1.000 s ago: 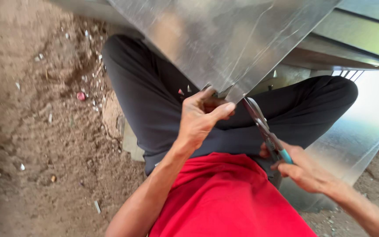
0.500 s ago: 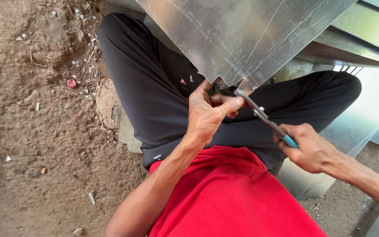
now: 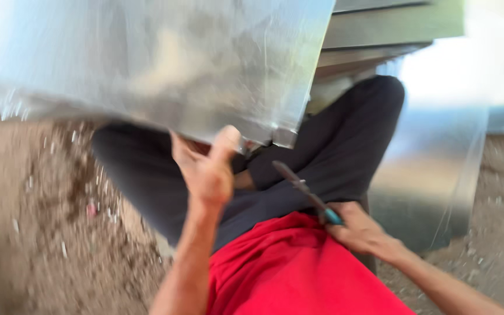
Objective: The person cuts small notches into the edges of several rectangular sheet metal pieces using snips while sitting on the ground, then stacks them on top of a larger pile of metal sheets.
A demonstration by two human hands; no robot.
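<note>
Dirt ground (image 3: 42,245) below metal sheet (image 3: 164,64). Left hand (image 3: 208,169) fingers clamped on sheet's lower edge; right hand (image 3: 360,230) below sheet, fingers closed around snips (image 3: 305,191).

1 metal sheet (image 3: 164,64), 1 snips (image 3: 307,192), 2 hands.

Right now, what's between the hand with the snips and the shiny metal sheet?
In the head view, only the dark trouser legs show behind the gap between the right hand, holding snips, and the sheet.
</note>
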